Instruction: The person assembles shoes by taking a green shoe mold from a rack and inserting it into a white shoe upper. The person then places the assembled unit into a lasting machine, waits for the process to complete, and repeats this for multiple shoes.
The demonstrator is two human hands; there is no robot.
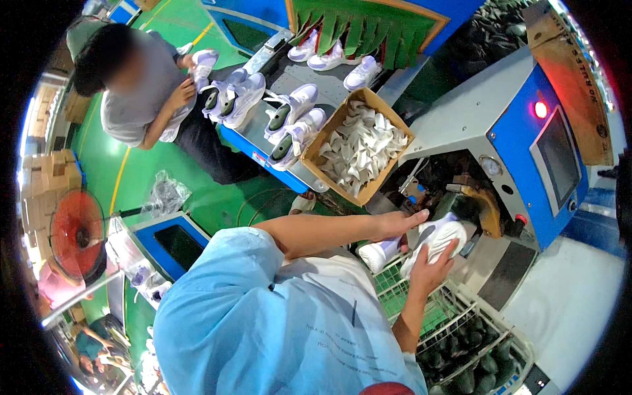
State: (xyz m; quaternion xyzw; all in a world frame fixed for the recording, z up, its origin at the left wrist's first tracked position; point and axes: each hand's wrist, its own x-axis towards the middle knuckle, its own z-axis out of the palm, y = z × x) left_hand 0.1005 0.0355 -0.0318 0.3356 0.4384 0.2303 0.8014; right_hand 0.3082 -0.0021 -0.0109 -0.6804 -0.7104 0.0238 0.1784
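A white and lavender sneaker (442, 240) is tilted in front of the machine's cavity, its pale sole partly showing. My right hand (429, 266) wraps its fingers round the sole. At the other side of this sneaker is my left hand (400, 225), with one digit stretched along the top and others lower down, partly hidden; it appears to grip the shoe as well. A second white sneaker (376, 255) rests just below my left hand, by the green-lined wire basket (388, 280). Inside the machine, a dark form and a yellowish curved pad (488, 214) sit close to the held sneaker.
A cardboard box (316, 168) of white pieces stands beyond my left forearm. Several sneakers (296, 108) line the conveyor. The blue-and-grey machine (526, 141) with a lit red lamp stands right. Dark shoe lasts (461, 349) fill a rack below. A co-worker (148, 105) handles a shoe, far left.
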